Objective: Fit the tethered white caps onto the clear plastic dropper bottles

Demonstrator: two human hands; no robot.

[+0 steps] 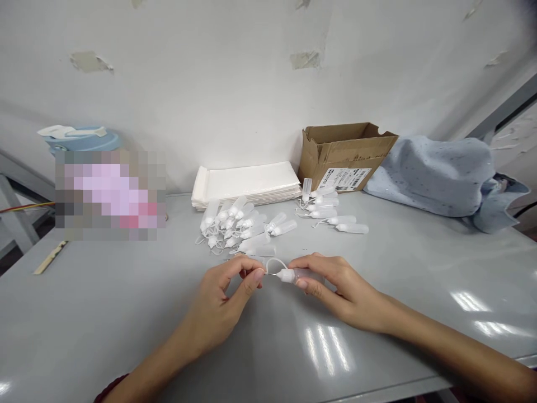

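My right hand (335, 288) is closed around a small translucent squeeze bottle (298, 275) with a white needle tip pointing left. My left hand (226, 296) pinches the bottle's small cap (259, 272) at the end of a thin white tether loop, right at the needle tip. Both hands rest low over the grey table (126, 313), near its middle. Just beyond them lies a pile of several similar bottles (239, 226), and a smaller group of bottles (333, 212) lies to the right of it.
A stack of white flat bags (247, 183) lies against the wall. An open cardboard box (346, 154) stands to its right, with a blue-grey cloth (440, 173) beside it. A blue container with a white lid (79, 139) stands at the back left.
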